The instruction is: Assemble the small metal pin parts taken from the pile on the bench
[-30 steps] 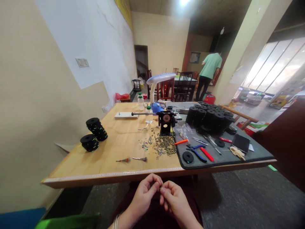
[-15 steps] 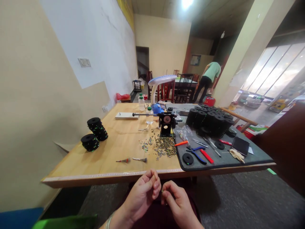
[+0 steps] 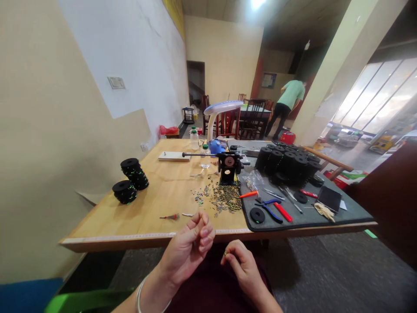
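Note:
My left hand (image 3: 193, 243) is raised at the table's front edge, thumb and fingertips pinched together; whatever sits between them is too small to make out. Lower and to the right, my right hand (image 3: 241, 264) pinches a tiny yellow-green piece (image 3: 225, 254) between thumb and forefinger. The hands are apart. Beyond them lies a heap of small dark-and-yellow striped pieces (image 3: 228, 198), with smaller coloured bits (image 3: 198, 198) scattered at its left. Two little brush-like bundles lie near the front edge: one with a red band (image 3: 171, 216), the other, whitish (image 3: 187, 214), partly hidden by my left hand.
A black hand-cranked winder (image 3: 228, 167) stands behind the heap. On the grey mat (image 3: 306, 217) are blue-handled pliers (image 3: 270, 209), an orange tool (image 3: 248, 194), tweezers and many black foam spools (image 3: 286, 165). More spools (image 3: 125, 192) are stacked left. A person (image 3: 288, 102) bends far back.
My left hand has risen and moved slightly left, now covering part of the whitish bundle. The gap between my hands has widened. My right hand has shifted up a little.

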{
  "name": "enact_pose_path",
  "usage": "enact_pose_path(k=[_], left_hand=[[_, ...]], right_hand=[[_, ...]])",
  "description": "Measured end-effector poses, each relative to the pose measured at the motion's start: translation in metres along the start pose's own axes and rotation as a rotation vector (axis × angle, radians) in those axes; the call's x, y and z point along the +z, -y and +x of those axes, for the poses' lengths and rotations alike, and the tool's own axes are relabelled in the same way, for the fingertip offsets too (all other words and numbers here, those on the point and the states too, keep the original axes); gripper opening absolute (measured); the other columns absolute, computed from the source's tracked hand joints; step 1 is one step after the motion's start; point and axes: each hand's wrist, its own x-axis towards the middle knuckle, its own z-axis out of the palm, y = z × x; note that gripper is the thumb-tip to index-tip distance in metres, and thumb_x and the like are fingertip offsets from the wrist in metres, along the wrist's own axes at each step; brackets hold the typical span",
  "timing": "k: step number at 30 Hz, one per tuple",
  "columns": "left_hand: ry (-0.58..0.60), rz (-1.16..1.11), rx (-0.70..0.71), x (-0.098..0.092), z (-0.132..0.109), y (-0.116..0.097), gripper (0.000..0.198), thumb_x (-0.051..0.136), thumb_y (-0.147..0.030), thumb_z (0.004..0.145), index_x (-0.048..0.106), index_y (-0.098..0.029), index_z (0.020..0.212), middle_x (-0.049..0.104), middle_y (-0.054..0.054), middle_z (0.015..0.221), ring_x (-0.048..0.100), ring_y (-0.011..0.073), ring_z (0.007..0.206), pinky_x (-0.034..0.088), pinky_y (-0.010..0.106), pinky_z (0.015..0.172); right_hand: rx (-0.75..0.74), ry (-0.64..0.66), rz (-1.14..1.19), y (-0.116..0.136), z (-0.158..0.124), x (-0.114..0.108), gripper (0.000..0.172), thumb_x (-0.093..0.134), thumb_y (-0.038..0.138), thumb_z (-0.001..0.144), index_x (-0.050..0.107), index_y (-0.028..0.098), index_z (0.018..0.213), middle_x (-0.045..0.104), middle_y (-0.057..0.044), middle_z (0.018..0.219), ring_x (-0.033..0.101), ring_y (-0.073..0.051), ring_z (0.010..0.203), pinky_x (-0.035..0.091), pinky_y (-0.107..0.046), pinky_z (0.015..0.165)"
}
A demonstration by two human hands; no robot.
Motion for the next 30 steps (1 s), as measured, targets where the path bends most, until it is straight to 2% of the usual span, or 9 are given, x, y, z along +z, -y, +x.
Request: enact_pose_path(k=[7,11,14,17,21,24,27,30], left_hand=[[0.022,0.093,-0.016,0.015,0.004,0.002,0.016,0.074,-0.013,0.073,0.057,-0.014,0.075,0.048,-0.005,0.058,0.043,0.0027,0.049,0.031,0.01,0.043],[0.023,0.383,-0.046,0.013,0.01,0.011,0.02,0.069,-0.028,0.08,0.054,-0.015,0.077,0.053,-0.003,0.059,0.046,0.0049,0.051,0.035,0.014,0.048],[0.038,0.68,-0.061,0.007,0.013,0.021,0.027,0.065,-0.039,0.081,0.053,-0.016,0.077,0.056,-0.001,0.062,0.048,0.0071,0.052,0.038,0.018,0.052],[0.064,0.942,-0.049,0.001,0.012,0.03,0.028,0.058,-0.042,0.084,0.052,-0.016,0.075,0.056,0.0,0.063,0.049,0.0102,0.056,0.04,0.021,0.054],[0.035,1.312,0.126,-0.011,0.003,0.035,0.021,0.049,-0.03,0.089,0.052,-0.017,0.073,0.053,-0.001,0.063,0.048,0.0119,0.059,0.039,0.023,0.059],[-0.024,1.413,0.193,-0.022,-0.005,0.036,0.019,0.045,-0.025,0.09,0.052,-0.018,0.074,0.053,-0.001,0.062,0.048,0.0123,0.057,0.038,0.023,0.058],[-0.09,1.472,0.257,-0.033,-0.011,0.036,0.017,0.047,-0.02,0.088,0.052,-0.018,0.072,0.054,0.0,0.066,0.049,0.0141,0.063,0.039,0.024,0.062],[-0.093,1.489,0.26,-0.044,-0.013,0.034,0.016,0.048,-0.019,0.087,0.053,-0.018,0.072,0.056,0.001,0.071,0.05,0.0154,0.068,0.039,0.024,0.065]], right_hand=[[0.022,0.024,0.03,-0.011,-0.003,-0.001,0.028,0.047,0.035,0.092,0.063,0.019,0.075,0.062,-0.005,0.078,0.058,-0.019,0.079,0.044,-0.029,0.076],[0.04,0.063,0.061,-0.007,-0.003,-0.007,0.024,0.049,0.034,0.091,0.067,0.02,0.086,0.067,-0.009,0.091,0.058,-0.024,0.098,0.044,-0.034,0.088],[0.05,0.039,0.095,0.006,-0.002,-0.013,0.024,0.052,0.037,0.089,0.067,0.021,0.099,0.066,-0.01,0.101,0.058,-0.025,0.1,0.044,-0.036,0.09],[0.091,0.015,0.26,0.029,0.001,-0.019,0.027,0.048,0.038,0.091,0.063,0.022,0.108,0.066,-0.008,0.095,0.06,-0.022,0.09,0.047,-0.032,0.082],[0.173,0.071,0.458,0.056,0.005,-0.017,0.026,0.05,0.039,0.091,0.058,0.021,0.108,0.066,-0.004,0.087,0.06,-0.018,0.08,0.047,-0.029,0.077],[0.268,0.133,0.505,0.058,0.007,-0.006,0.03,0.053,0.045,0.088,0.055,0.018,0.102,0.062,-0.001,0.068,0.057,-0.015,0.062,0.046,-0.025,0.063],[0.324,0.13,0.438,0.051,0.007,0.006,0.032,0.054,0.05,0.086,0.053,0.018,0.087,0.051,0.005,0.052,0.044,-0.01,0.046,0.035,-0.021,0.048],[0.333,0.123,0.356,0.047,0.005,0.012,0.036,0.056,0.052,0.083,0.048,0.019,0.071,0.039,0.009,0.048,0.032,-0.007,0.042,0.025,-0.019,0.043]])
